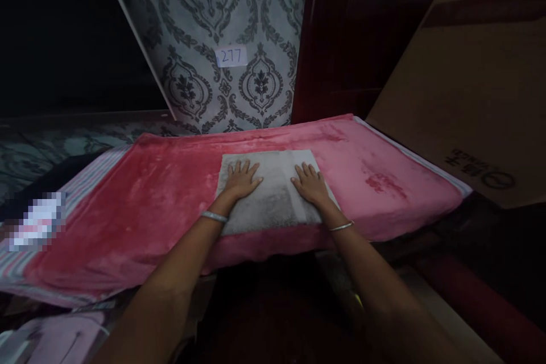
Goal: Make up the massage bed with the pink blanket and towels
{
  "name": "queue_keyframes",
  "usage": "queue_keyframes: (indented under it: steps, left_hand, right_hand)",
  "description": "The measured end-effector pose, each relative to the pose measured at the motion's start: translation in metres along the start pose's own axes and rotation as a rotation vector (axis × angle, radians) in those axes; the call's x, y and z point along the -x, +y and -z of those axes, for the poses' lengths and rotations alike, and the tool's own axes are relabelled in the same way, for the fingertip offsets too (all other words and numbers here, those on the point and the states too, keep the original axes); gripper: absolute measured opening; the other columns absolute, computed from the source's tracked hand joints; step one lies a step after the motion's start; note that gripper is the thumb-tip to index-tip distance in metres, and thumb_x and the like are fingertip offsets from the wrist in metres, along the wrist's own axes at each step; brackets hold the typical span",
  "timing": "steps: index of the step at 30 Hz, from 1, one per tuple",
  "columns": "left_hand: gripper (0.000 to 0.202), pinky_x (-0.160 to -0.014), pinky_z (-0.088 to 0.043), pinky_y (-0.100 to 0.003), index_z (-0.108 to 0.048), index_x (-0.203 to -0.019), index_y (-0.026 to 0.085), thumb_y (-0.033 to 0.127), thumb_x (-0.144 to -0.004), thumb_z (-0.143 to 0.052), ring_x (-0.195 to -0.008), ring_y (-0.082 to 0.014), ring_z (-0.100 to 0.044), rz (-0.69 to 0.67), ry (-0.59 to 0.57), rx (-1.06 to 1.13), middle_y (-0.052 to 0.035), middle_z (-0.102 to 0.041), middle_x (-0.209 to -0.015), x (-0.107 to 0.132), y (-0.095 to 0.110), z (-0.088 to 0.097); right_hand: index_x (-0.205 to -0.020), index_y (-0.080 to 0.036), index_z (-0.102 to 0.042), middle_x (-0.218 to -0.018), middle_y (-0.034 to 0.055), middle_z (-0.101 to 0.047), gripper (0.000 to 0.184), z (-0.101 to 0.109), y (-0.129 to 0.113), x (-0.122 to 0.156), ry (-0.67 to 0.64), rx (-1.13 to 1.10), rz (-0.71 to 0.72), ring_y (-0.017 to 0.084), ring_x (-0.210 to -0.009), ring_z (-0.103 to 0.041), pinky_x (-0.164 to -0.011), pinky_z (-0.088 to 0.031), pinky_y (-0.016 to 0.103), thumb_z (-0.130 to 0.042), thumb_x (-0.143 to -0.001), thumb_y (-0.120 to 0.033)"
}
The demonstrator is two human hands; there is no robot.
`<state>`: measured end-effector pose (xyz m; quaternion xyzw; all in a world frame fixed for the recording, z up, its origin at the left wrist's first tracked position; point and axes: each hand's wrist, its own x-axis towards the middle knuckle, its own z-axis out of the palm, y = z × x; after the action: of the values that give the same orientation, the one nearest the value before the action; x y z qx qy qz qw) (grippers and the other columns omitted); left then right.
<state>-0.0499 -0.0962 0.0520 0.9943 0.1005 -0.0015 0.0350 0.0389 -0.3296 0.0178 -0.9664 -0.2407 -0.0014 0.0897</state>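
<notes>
Slim, pale bangles (pixel 214 216) ring both bare wrists (pixel 224 203).

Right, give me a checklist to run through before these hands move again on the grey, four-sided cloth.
1. Left hand on the grey, four-sided cloth, fingers spread: ok.
2. Right hand on it, holding nothing else: ok.
3. Cloth lying on the pink plush blanket: ok.
4. Cloth evenly shaded: not ok, a paler band runs near the right hand.
5. Cloth free of creases under the palms: cannot tell, hidden.
6. Large brown cardboard box apart from both hands: ok.
</notes>
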Motion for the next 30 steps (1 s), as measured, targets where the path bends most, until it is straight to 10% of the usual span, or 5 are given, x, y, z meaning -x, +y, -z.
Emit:
queue_keyframes:
  steps: [11,18,23,30]
  left_hand:
    - [0.067,-0.12,-0.038,-0.045,-0.046,-0.152,0.012,0.033,-0.089,-0.056,-0.143,-0.0308,-0.047,0.24,0.305,0.549,-0.0182,-0.049,-0.155,0.05,-0.078,-0.025]
    - [0.069,-0.094,-0.058,-0.039,-0.05,-0.146,0.01,0.031,-0.082,-0.068,-0.109,-0.027,-0.07,0.495,0.258,1.234,-0.0169,-0.07,-0.125,0.043,-0.081,-0.017]
    - [0.044,-0.081,-0.061,-0.036,-0.069,-0.112,0.01,0.037,-0.077,-0.074,-0.091,-0.0261,-0.073,0.486,0.226,1.297,-0.0149,-0.076,-0.099,0.035,-0.083,-0.012]
    - [0.036,-0.065,-0.062,-0.04,-0.072,-0.089,0.016,0.044,-0.068,-0.082,-0.074,-0.0294,-0.073,0.436,0.212,1.268,-0.0112,-0.073,-0.073,0.027,-0.075,-0.004]
  right_hand:
    - [-0.157,-0.02,-0.04,-0.166,0.0151,-0.031,0.061,-0.002,0.002,0.0,0.109,-0.103,-0.092,0.036,-0.151,-0.027,-0.119,-0.025,0.055,-0.032,-0.105,-0.049]
    - [-0.155,-0.009,-0.043,-0.152,0.022,-0.05,0.066,0.01,0.021,-0.013,0.129,-0.454,-0.342,0.039,-0.139,-0.046,-0.116,-0.035,0.052,-0.052,-0.096,-0.038]
    - [-0.145,-0.007,-0.055,-0.143,0.0215,-0.059,0.061,0.02,0.05,-0.031,0.114,-0.756,-0.438,0.034,-0.135,-0.054,-0.112,-0.042,0.044,-0.059,-0.088,-0.028]
    - [-0.094,-0.01,-0.073,-0.081,0.0119,-0.076,0.024,0.034,0.054,-0.024,-0.092,-1.074,-0.424,0.023,-0.07,-0.071,-0.067,-0.056,0.033,-0.067,-0.086,-0.032]
